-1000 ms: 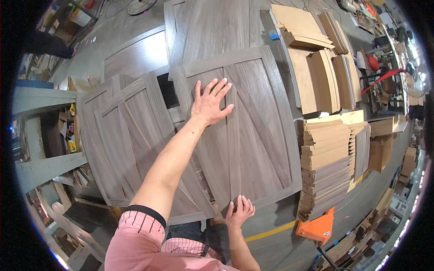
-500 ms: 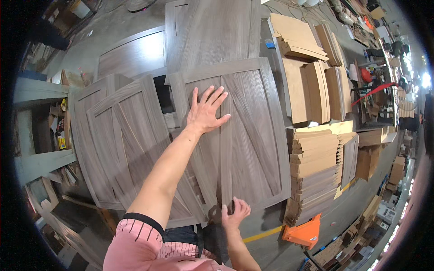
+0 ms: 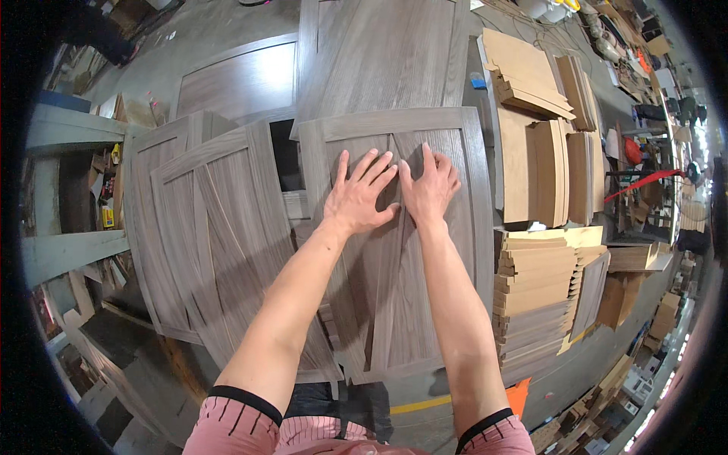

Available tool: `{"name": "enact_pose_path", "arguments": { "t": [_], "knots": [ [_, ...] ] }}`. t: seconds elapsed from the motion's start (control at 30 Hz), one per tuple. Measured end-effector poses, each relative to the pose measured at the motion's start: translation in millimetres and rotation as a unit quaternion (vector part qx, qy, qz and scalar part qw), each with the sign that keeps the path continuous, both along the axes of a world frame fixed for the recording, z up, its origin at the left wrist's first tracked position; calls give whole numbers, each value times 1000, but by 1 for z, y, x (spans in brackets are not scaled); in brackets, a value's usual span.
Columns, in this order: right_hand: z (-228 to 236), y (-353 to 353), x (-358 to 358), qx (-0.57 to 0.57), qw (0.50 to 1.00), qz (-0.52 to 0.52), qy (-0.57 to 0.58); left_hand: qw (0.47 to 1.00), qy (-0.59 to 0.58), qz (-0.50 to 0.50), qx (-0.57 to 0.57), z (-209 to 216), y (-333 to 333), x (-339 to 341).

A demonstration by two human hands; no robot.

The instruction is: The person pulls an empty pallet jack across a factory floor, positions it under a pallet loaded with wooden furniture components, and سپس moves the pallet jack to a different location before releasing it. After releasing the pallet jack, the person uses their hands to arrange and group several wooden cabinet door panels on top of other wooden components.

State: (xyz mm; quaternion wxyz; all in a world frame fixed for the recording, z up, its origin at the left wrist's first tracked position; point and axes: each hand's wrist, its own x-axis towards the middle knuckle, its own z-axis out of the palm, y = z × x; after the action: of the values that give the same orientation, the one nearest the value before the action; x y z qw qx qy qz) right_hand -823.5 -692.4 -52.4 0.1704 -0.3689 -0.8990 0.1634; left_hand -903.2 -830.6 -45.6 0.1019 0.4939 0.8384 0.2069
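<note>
A grey-brown wood-grain door panel with a raised frame lies on top of other panels in front of me. My left hand rests flat on its upper part, fingers spread and thumb out to the right. Close beside it, my right hand touches the same panel, thumb and index finger apart and the other fingers slightly bent. Between and below the hands, a long strip of the same grain runs down the panel. The strip's upper end is partly covered by my hands.
Similar panels lie at left and beyond. On the right stand stacks of brown boards and a pallet-like pile of tan pieces. A grey-green metal frame stands far left; an orange object shows near my right arm.
My right hand has moved up from the panel's lower edge to its upper part, beside my left hand. The left hand stays on the panel. The whole view has shifted slightly.
</note>
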Motion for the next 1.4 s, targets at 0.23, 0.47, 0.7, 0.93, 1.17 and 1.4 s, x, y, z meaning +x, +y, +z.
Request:
{"name": "enact_pose_path", "arguments": {
  "t": [0.23,0.47,0.7,0.93,1.17,1.4],
  "knots": [
    [-9,-2,-20,-25,999,-41,25,1000,-21,-3,-7,5,2,-3],
    [-12,6,-17,-19,999,-19,40,999,-34,-7,-32,7,5,-4],
    [-9,-13,-20,-27,997,38,58,1000,-27,-13,-7,6,4,-5],
    [-10,-18,-19,-41,993,77,77,999,-39,31,12,7,4,-8],
    [14,-23,48,13,999,45,17,998,-38,58,6,0,3,-6],
    [1,-20,41,18,999,27,18,998,-25,48,11,0,4,-6]
  ]
}}
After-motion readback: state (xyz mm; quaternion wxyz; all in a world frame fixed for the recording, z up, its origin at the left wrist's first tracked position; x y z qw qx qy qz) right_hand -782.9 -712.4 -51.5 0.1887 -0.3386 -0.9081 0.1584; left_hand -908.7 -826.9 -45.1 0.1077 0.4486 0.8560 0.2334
